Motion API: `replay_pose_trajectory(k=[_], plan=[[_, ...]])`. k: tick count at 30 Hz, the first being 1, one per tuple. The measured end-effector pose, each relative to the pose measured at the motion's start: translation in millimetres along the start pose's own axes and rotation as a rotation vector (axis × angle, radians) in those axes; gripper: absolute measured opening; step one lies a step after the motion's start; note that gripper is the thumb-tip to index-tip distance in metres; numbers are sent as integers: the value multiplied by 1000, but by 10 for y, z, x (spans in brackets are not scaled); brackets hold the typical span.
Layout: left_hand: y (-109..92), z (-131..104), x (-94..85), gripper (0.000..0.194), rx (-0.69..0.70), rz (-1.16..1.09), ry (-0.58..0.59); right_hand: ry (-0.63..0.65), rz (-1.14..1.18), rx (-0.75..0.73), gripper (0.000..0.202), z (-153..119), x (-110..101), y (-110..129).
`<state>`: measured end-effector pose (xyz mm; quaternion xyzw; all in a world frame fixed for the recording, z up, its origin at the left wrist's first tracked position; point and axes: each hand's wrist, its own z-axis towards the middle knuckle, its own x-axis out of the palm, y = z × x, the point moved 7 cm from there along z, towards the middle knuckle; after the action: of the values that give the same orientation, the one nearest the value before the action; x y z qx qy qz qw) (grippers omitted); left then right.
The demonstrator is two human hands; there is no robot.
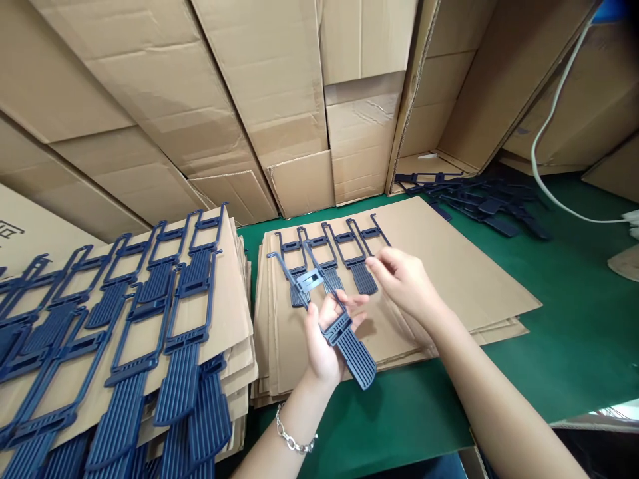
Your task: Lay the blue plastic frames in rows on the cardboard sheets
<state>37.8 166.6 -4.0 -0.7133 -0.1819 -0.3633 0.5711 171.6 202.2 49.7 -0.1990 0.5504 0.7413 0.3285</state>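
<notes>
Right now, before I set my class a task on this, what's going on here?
A person's left grip holds a dark blue plastic part with a ribbed end, partly over a cardboard sheet. The right grip partly hides the last part in a row of matching parts on that sheet; whether it touches it is unclear. More such parts lie on the cardboard stack to the left, and a loose pile sits on the green table at the back right.

This looks like a workshop or small factory: identical dark-blue plastic frames with ribbed paddles (177,382) lie in rows on flat brown cardboard sheets (459,279) at left and centre, over a smooth green worktop (574,279), with tall brown corrugated cardboard boxes (279,80) lining the top.
</notes>
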Motion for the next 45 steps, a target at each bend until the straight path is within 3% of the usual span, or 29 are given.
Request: replay_pose_trajectory(k=[4, 5, 7, 9, 12, 16, 18, 20, 24, 25, 27, 31, 43, 45], plan=[[-144, -28, -56, 53, 277, 160, -10, 465, 340, -96, 24, -250, 281, 428], [-153, -28, -79, 55, 296, 184, -25, 546, 366, -121, 37, -315, 334, 502], [-165, -15, -132, 63, 305, 225, -76, 648, 355, -154, 67, -403, 403, 572], [-158, 12, -148, 65, 282, 245, -94, 678, 331, -164, 72, -416, 413, 554], [-82, 53, -108, 50, 170, 248, -49, 580, 281, -148, 63, -292, 285, 382], [7, 22, -13, 33, 67, 469, 68, 98, 15, 109, 50, -11, -227, -219], [11, -23, 50, 27, 82, 667, 142, -57, -216, 299, 50, 20, -471, -574], [-16, -80, 159, 24, 195, 941, 243, -39, -382, 464, 55, 2, -585, -891], [67, -272, 462, 24, 618, 1612, 554, 128, -491, 647, 63, -78, -587, -1292], [132, -300, 485, 25, 658, 1737, 610, 135, -533, 632, 61, -76, -585, -1314], [264, -309, 457, 29, 614, 1915, 679, 128, -617, 559, 52, -49, -567, -1296], [395, -278, 333, 46, 461, 2054, 690, 141, -640, 462, 38, 2, -463, -1221], [390, -251, 308, 49, 395, 2048, 642, 42, -511, 370, 45, 92, -290, -1023], [386, -249, 306, 51, 398, 2039, 635, 14, -482, 381, 53, 119, -307, -1040]])
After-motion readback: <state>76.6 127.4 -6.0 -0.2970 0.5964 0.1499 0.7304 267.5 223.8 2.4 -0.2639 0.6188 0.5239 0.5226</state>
